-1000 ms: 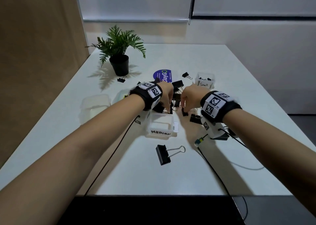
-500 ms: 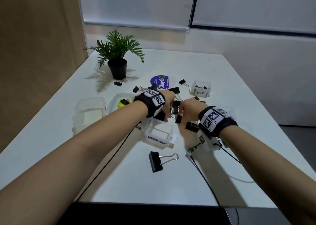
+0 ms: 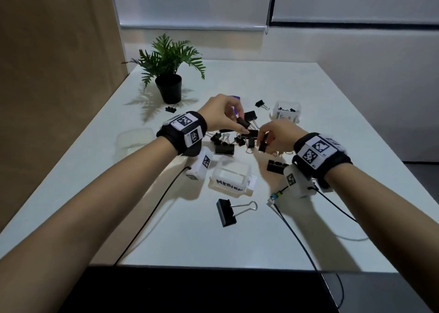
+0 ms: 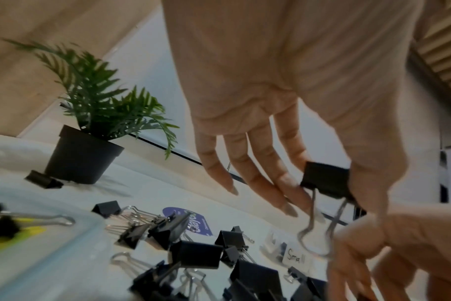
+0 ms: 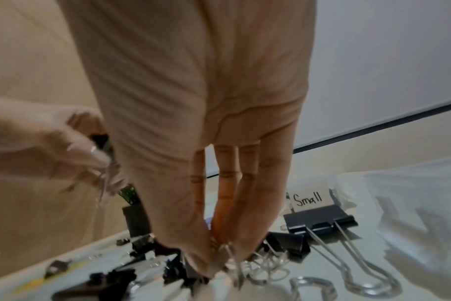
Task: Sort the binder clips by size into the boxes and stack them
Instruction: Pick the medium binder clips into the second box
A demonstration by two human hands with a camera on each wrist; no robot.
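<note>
A heap of black binder clips [image 3: 237,139] lies mid-table. My left hand [image 3: 238,122] hovers above it and pinches a mid-sized clip [image 4: 327,179] between thumb and forefinger, wire handles hanging down. My right hand [image 3: 263,139], close beside it, pinches another black clip [image 3: 262,145] just over the heap; in the right wrist view its fingertips [image 5: 206,262] close together among wire handles. The clear box marked Medium [image 3: 229,176] stands nearer me and looks empty. The box marked Small [image 3: 286,111] at the back right holds a few little clips.
A large clip [image 3: 226,212] lies alone in front of the Medium box, another [image 3: 276,165] by my right wrist. A clear lid or box [image 3: 135,138] sits left. A potted plant [image 3: 169,84] stands back left. Cables run from both wrists over the table's front edge [image 3: 213,266].
Both hands have risen off the heap, each with a clip. The left hand went up and back with its clip; the right stays low beside it.
</note>
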